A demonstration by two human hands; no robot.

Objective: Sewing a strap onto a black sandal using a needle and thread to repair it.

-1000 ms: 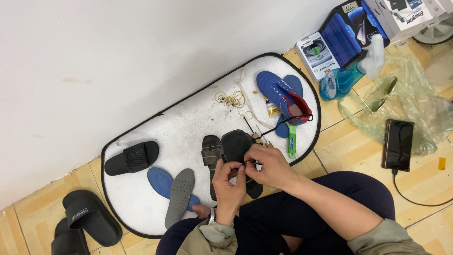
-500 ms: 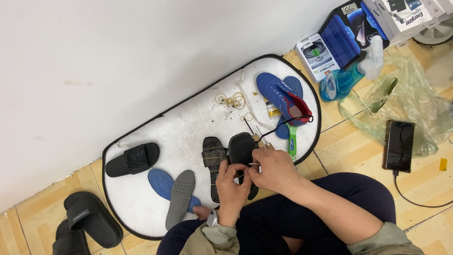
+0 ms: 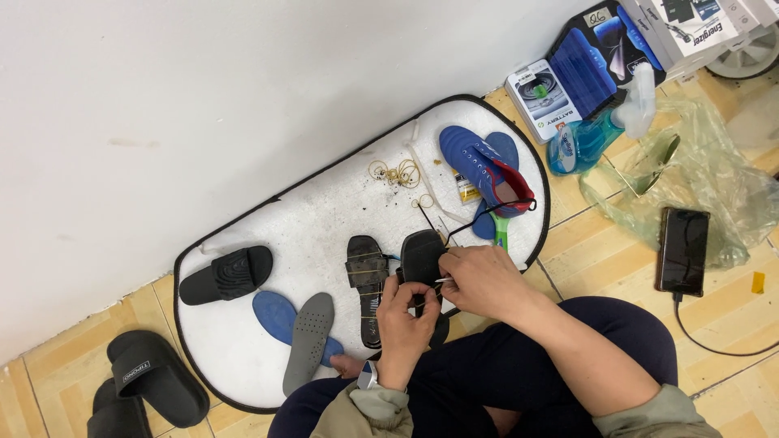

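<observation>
A: Left to right, what's on the floor?

B: Far left, two black slides [image 3: 146, 381] on the tile, off the mat. Then the white mat [image 3: 324, 211] with a black edge, lying against the wall. On it: one black slide [image 3: 227, 274] at the left end, then a blue insole [image 3: 276, 315] with a grey insole [image 3: 308, 341] lying across it.

A: Centre?

B: Dark strappy sandal [image 3: 367, 276] flat on the mat, sole up as far as I can tell. Just right of it, the black sandal [image 3: 423, 258] being worked on, at the mat's near edge, above the person's lap.

A: Hands?

B: Left hand [image 3: 404, 323] comes up from below, wrist bent, watch on the wrist, fingers curled around the lower part of the black sandal, holding it. Right hand [image 3: 480, 277] comes in from the right, forearm across the knee, fingertips pressed together on a thin metal needle [image 3: 445, 281] at the sandal's side. Thumb and index pinch it; the other fingers are folded in.

A: Further right?

B: Rubber bands [image 3: 396, 172] at the top of the mat, then a blue shoe [image 3: 487, 174] with red lining at the mat's right end. Off the mat: a blue spray bottle [image 3: 588, 138], boxes [image 3: 568, 81] behind it, a crumpled clear plastic bag [image 3: 698, 170], and a black phone [image 3: 683, 250] on a cable, well apart from both hands.
</observation>
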